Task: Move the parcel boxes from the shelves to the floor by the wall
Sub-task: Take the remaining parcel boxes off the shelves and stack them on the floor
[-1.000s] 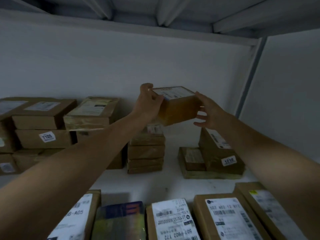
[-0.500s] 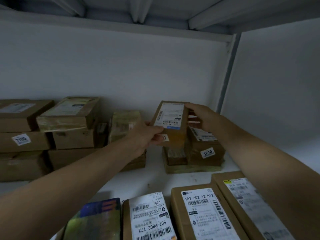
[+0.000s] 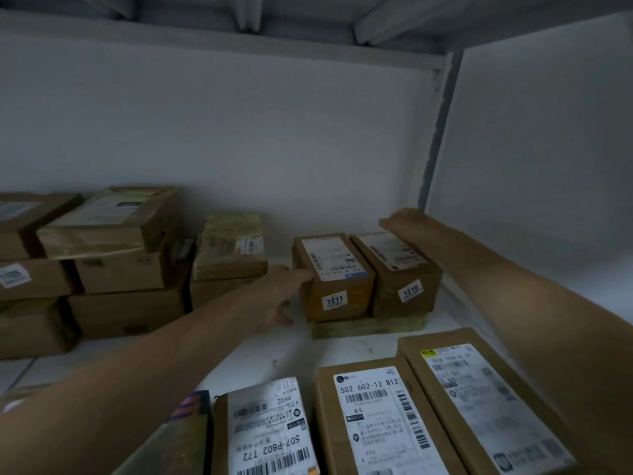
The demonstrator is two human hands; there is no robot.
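Two small brown parcel boxes sit side by side on a flat box (image 3: 368, 328) on the white shelf (image 3: 342, 347). The left box (image 3: 337, 279) bears a label 7211, the right box (image 3: 402, 272) a label 1210. My left hand (image 3: 281, 294) touches the left side of the 7211 box with its fingers stretched out. Over the far end of the 1210 box lies my right hand (image 3: 400, 219), fingers pointing left; its fingertips are hard to make out.
Stacked brown parcels (image 3: 113, 255) fill the shelf's left side, and a taped greenish parcel (image 3: 231, 248) tops a pile beside my left hand. Several labelled parcels (image 3: 376, 419) line the near edge. A wall closes the right side; another shelf runs overhead.
The box I held up with both hands has come down beside the 1210 box on the flat box. Both hands have let go of it and now lie against the boxes.
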